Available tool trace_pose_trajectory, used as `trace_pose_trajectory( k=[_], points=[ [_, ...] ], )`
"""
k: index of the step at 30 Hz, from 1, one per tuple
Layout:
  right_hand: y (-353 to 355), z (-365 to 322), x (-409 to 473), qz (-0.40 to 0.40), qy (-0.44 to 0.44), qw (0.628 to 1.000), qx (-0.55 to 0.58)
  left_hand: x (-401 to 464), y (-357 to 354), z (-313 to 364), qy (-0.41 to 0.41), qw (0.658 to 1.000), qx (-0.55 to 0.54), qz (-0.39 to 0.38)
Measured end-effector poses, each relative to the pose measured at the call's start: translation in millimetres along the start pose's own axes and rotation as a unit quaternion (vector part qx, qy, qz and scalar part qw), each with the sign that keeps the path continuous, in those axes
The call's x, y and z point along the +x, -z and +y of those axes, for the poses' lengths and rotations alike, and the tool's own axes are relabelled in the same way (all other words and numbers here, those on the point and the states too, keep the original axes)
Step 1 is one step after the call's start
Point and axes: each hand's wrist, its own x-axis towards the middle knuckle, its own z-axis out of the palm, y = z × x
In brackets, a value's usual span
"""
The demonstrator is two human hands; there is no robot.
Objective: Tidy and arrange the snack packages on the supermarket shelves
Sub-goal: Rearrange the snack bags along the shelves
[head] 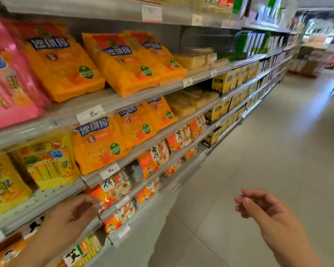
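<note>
Shelves (112, 101) run along the left; open tiled aisle floor (268, 151) to the right. Left hand (73, 214), fingers loosely curled, reaches the shelf edge, fingertips just beside an orange rice cracker bag (104, 195); contact unclear. Right hand (258, 205) hangs over the floor, loosely curled, holding nothing.

Pale tiled floor (268, 151); price tags (90, 114) on rails.

Left hand (73, 212) reaches forward, fingers loosely bent; right hand (258, 204) hovers apart, fingers loosely curled.

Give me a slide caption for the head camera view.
Left hand reaches an orange rice-cracker package on a low shelf; right hand hangs loosely over the aisle.
</note>
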Motion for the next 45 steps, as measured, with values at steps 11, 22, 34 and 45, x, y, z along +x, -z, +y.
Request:
trace_pose_trajectory(
  k=[11, 22, 34, 45],
  points=[
    [-28.8, -7.1, 172.0, -0.037, 0.054, 0.998, -0.018, 180.7, -82.0, 132.9, -0.136, 0.99, -0.023, -0.003],
    [-186.4, -40.7, 347.1, -0.391, 0.121, 0.913, 0.013, 220.3, -53.6, 149.9, 0.004, 0.979, -0.025, 0.201],
    [-308.6, -133.6, 364.2, -0.522, 0.219, 0.819, 0.097, 220.8, 51.3, 187.0, -0.037, 0.919, 0.065, 0.388],
    [-312.0, -302.5, 383.4, -0.442, 0.491, 0.748, 0.063, 262.9, 163.8, 334.9, -0.246, 0.861, 0.205, 0.396]
  ],
)
